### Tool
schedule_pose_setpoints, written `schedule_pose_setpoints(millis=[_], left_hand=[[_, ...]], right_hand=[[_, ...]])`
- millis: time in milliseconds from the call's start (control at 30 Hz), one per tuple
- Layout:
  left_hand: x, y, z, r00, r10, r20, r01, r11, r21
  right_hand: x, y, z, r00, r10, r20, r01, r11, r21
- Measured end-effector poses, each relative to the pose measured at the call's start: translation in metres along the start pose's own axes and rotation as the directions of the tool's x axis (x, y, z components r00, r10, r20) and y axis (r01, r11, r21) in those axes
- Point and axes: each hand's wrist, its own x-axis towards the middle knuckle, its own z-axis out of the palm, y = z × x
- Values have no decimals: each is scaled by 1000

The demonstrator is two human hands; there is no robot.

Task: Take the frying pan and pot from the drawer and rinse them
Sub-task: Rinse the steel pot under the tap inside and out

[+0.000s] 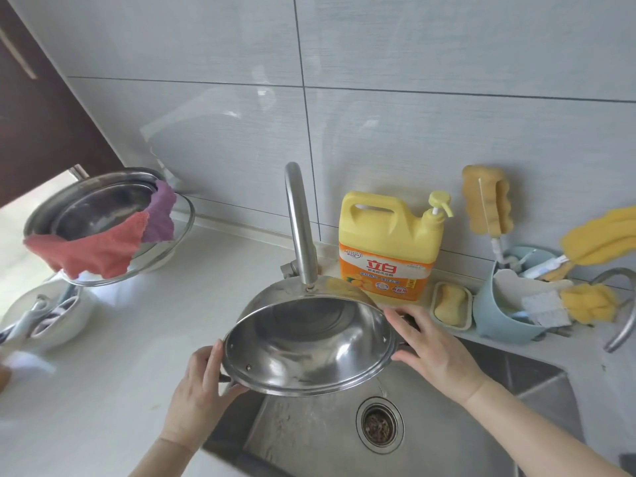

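A shiny steel pot (309,342) with two side handles hangs tilted over the steel sink (537,380), its mouth turned toward me. My left hand (198,390) grips the handle on its left rim. On the opposite rim, my right hand (433,349) holds the other handle. The tap (299,218) rises just behind the pot, and its spout is hidden by the pot. No water shows. The sink drain (378,426) lies below the pot.
On the left counter stands a stack of steel pans (93,204) with red and purple cloths and a glass lid. A white bowl (51,321) sits at far left. Yellow detergent bottle (392,242), soap dish (451,304) and blue sponge caddy (506,315) line the wall.
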Motion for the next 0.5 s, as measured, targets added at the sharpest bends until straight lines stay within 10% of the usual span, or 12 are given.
schedule_pose_setpoints(millis=[500], left_hand=[[46,62,40,959,269,-86,-267,963,35]], right_hand=[[-78,16,-61,958,288,4,-288,957,-45]])
